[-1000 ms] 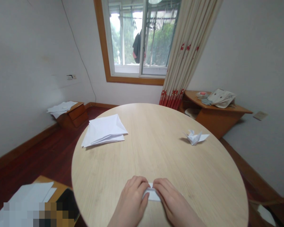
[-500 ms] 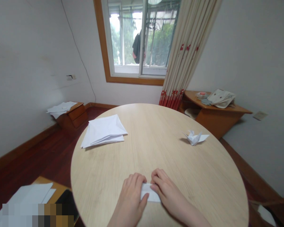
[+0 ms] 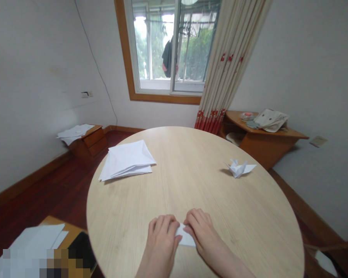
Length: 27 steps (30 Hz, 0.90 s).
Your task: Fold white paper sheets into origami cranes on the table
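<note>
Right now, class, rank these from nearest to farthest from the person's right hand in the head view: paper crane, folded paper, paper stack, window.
1. Folded paper, under the right hand, near the table edge.
2. Paper crane, right side of the table.
3. Paper stack, left side of the table.
4. Window, on the wall beyond the table.

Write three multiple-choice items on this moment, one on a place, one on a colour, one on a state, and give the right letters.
1. Where does the folded paper stack lie? A) the floor B) the round wooden table C) the corner desk
2. What colour are the curtain's flowers? A) blue B) green C) red
3. What state is the paper under the left hand and right hand in? A) folded B) balled up C) torn apart

1: B, it rests on the tabletop.
2: C, red blooms run down the cloth.
3: A, it shows a flat, creased shape.
</note>
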Each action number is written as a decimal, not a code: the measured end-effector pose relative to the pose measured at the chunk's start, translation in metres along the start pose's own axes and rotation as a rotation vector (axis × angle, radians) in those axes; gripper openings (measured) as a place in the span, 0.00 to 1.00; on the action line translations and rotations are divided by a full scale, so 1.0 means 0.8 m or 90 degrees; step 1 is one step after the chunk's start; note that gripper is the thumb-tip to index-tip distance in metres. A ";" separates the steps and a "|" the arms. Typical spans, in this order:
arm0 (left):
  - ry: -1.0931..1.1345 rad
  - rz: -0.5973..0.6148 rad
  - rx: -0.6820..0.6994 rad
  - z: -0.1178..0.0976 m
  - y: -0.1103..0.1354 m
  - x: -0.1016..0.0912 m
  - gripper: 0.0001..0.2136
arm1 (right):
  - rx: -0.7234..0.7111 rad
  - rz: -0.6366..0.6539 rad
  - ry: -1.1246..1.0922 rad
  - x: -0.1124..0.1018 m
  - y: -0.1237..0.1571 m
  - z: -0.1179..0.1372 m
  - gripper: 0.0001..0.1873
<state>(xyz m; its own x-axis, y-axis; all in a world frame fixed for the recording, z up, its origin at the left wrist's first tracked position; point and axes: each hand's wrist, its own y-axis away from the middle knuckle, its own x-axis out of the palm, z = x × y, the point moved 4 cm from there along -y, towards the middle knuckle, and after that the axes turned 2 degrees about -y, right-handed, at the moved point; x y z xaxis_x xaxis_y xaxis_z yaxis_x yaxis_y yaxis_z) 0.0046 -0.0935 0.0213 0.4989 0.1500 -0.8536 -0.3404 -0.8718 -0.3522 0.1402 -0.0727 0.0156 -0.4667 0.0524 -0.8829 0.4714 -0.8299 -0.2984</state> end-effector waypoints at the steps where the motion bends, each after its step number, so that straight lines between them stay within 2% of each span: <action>1: -0.013 -0.009 0.015 -0.001 0.001 0.001 0.11 | -0.024 -0.018 0.045 0.001 0.002 0.003 0.10; 4: -0.050 -0.030 0.049 -0.003 0.008 0.006 0.13 | -0.071 -0.060 0.145 0.006 0.012 0.011 0.14; 9: -0.090 -0.046 0.102 0.000 0.022 0.017 0.25 | -0.088 -0.140 0.260 0.017 0.036 0.019 0.26; 13: -0.120 -0.047 0.123 0.004 0.028 0.024 0.29 | -0.087 -0.132 0.264 0.033 0.055 0.012 0.34; 18: -0.102 -0.026 0.085 0.006 0.028 0.028 0.28 | -0.055 -0.110 0.207 0.052 0.069 0.003 0.43; 22: -0.117 -0.009 0.074 0.006 0.028 0.030 0.24 | -0.014 -0.081 0.187 0.064 0.072 -0.002 0.42; 27: -0.164 0.006 0.092 0.009 0.031 0.034 0.24 | 0.031 -0.057 0.162 0.064 0.074 -0.009 0.34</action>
<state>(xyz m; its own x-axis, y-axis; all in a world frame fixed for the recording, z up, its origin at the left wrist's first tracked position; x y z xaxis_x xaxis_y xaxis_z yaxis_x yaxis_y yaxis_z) 0.0040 -0.1076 -0.0131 0.2835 0.2717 -0.9197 -0.4635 -0.8008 -0.3794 0.1495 -0.1151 -0.0497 -0.2984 0.2594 -0.9185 0.3972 -0.8413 -0.3667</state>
